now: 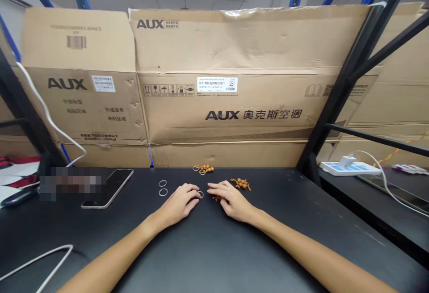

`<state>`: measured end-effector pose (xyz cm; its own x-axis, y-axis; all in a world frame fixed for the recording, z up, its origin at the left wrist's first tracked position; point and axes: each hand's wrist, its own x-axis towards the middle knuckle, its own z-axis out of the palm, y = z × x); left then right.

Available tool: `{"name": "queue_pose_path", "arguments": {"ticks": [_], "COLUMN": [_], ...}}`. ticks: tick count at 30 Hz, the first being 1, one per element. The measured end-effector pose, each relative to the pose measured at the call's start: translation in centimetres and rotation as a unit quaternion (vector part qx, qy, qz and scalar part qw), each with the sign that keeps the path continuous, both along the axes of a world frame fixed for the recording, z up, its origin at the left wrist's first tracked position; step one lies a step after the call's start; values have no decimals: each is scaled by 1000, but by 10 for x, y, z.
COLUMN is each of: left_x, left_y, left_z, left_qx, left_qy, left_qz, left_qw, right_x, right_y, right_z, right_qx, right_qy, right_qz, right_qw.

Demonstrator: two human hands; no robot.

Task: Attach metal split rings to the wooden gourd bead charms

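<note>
My left hand (181, 201) rests near the middle of the black table, fingers curled and closed at the tips on a small metal ring (201, 194). Facing it, my right hand (233, 200) has its thumb and fingers closed around a dark brown beaded charm (216, 198), partly hidden under the fingers. Just beyond that hand lies a lighter brown beaded charm (241, 184) with cord. Farther back sits an orange-brown beaded charm (206, 168) with rings beside it. Left of my left hand are two loose rings, an upper ring (162, 183) and a lower ring (163, 192).
A phone (112, 188) lies on the table's left side, near a white cable (63, 257). Cardboard panels (251, 52) stand along the back. At right, past a black metal post (338, 87), a power strip (350, 168) holds a plugged-in white charger.
</note>
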<state>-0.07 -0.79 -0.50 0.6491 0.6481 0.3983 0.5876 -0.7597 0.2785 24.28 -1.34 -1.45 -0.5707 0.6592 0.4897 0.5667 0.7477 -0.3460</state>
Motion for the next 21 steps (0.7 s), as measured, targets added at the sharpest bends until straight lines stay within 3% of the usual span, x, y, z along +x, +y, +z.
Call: {"name": "queue_pose_path", "arguments": {"ticks": [6,13,21], "left_x": [2,3,2], "left_y": [-1,-4,-2], "left_z": [3,4,3], "left_qx": [-25,-31,-36], "left_qy": [-13,-16,-17], "left_qz": [-6,-7,-10], "left_qw": [1000,999,999], "right_x": [-2,-1,-1], "right_y": [-2,0,-2], "right_z": [0,2,3], "right_qx": [7,-54,-18], "right_qy": [26,90,28], "right_qz": [0,-39,-4], "right_qw": [1000,994,999]}}
